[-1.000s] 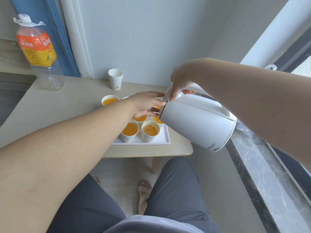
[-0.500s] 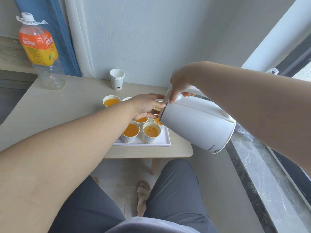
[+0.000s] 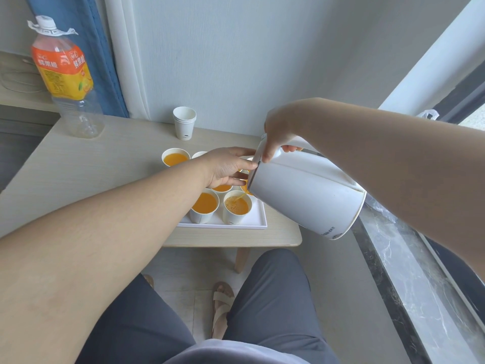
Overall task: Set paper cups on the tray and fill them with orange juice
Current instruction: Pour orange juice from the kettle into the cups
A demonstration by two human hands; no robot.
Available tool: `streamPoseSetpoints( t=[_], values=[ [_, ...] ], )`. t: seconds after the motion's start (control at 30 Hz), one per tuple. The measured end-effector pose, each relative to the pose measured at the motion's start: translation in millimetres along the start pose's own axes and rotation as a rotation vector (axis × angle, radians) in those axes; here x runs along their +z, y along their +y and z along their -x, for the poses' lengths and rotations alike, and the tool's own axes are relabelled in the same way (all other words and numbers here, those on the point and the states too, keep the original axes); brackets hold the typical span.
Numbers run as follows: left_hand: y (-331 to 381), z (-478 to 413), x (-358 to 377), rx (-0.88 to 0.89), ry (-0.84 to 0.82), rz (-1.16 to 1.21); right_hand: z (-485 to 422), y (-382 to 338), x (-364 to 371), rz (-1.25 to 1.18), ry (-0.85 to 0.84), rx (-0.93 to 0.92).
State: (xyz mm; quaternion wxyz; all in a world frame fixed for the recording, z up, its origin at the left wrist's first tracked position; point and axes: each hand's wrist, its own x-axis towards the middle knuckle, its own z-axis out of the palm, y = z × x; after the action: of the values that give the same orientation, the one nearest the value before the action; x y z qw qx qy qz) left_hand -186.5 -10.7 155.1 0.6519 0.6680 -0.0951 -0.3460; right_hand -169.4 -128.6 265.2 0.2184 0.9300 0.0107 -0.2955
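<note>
Over the near right corner of the white rectangular tray (image 3: 253, 224), tilting a white plastic electric kettle (image 3: 307, 198) spout-down. Gripping its handle from above with the right hand (image 3: 275, 136), fingers curled round it. Steadying the lid end with the left hand (image 3: 227, 169), fingers nearly straight and laid against the rim, clasping nothing. Pouring a thin orange stream of juice (image 3: 240, 198) into the nearest right white paper cup (image 3: 235, 212), filled close to the brim and frothy on top. Just beside it on the left, a second white paper cup (image 3: 203, 208) full of juice. Further cups behind, mostly hidden under the left hand and the kettle. At the far left, another juice-filled cup (image 3: 175, 157); cannot tell whether on the tray or just off it. Farther back on the pale wooden table (image 3: 91, 164), near the wall, a short stack of empty white paper cups (image 3: 184, 124). At the far left table edge, upright, a clear plastic juice bottle (image 3: 67, 77) with an orange label, see-through and empty below the label.
</note>
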Motion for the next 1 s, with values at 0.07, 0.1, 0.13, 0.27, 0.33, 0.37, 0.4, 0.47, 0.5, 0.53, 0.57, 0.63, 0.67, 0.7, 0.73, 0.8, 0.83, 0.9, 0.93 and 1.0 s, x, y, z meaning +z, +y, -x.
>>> streamPoseSetpoints(
  t=[0.07, 0.1, 0.13, 0.27, 0.33, 0.37, 0.4, 0.47, 0.5, 0.53, 0.57, 0.63, 0.67, 0.7, 0.73, 0.8, 0.83, 0.9, 0.93, 1.0],
  values=[
    [-1, 0, -1, -0.003, 0.003, 0.003, 0, -1, 0, 0.012, -0.002, -0.002],
    [-1, -1, -1, -0.004, 0.004, 0.005, 0, -1, 0, 0.014, -0.005, -0.002],
    [-2, -1, -1, -0.004, 0.005, 0.007, 0, -1, 0, 0.014, -0.007, -0.002],
    [-3, -1, -2, -0.004, 0.003, 0.013, 0, -2, -1, 0.004, 0.019, -0.005],
    [-4, -2, -2, -0.005, 0.005, 0.019, -1, -4, 0, 0.015, 0.010, -0.005],
    [-4, -2, -3, -0.005, 0.006, 0.024, -2, -5, -1, 0.021, 0.006, -0.005],
    [-5, -3, -3, -0.005, 0.007, 0.028, -3, -5, 0, 0.023, 0.003, -0.006],
    [-5, -3, -4, -0.006, 0.009, 0.035, -3, -6, 0, 0.018, 0.006, -0.011],
    [-6, -3, -5, -0.007, 0.009, 0.040, -3, -6, 0, 0.013, 0.010, -0.013],
    [-6, -3, -5, -0.008, 0.008, 0.043, -3, -6, 0, 0.011, 0.011, -0.016],
    [-7, -3, -6, -0.010, 0.007, 0.046, -4, -6, 0, 0.015, 0.011, -0.021],
    [-7, -3, -7, -0.013, 0.006, 0.054, -5, -7, 0, 0.028, 0.014, -0.027],
    [-8, -3, -7, -0.014, 0.005, 0.056, -5, -8, -1, 0.033, 0.016, -0.028],
    [-8, -3, -8, -0.016, 0.006, 0.059, -5, -9, -1, 0.039, 0.016, -0.030],
    [-9, -3, -8, -0.018, 0.005, 0.059, -5, -9, -1, 0.044, 0.014, -0.034],
    [-10, -4, -9, -0.022, 0.005, 0.058, -4, -11, 0, 0.049, 0.009, -0.040],
    [-11, -5, -10, -0.023, 0.005, 0.058, -4, -11, -1, 0.051, 0.008, -0.042],
    [-12, -5, -10, -0.027, 0.005, 0.056, -4, -12, 0, 0.058, 0.005, -0.043],
    [-13, -5, -11, -0.029, 0.005, 0.057, -4, -13, 0, 0.058, 0.003, -0.042],
    [-14, -6, -12, -0.033, 0.005, 0.060, -5, -14, 0, 0.051, 0.002, -0.039]
  ],
)
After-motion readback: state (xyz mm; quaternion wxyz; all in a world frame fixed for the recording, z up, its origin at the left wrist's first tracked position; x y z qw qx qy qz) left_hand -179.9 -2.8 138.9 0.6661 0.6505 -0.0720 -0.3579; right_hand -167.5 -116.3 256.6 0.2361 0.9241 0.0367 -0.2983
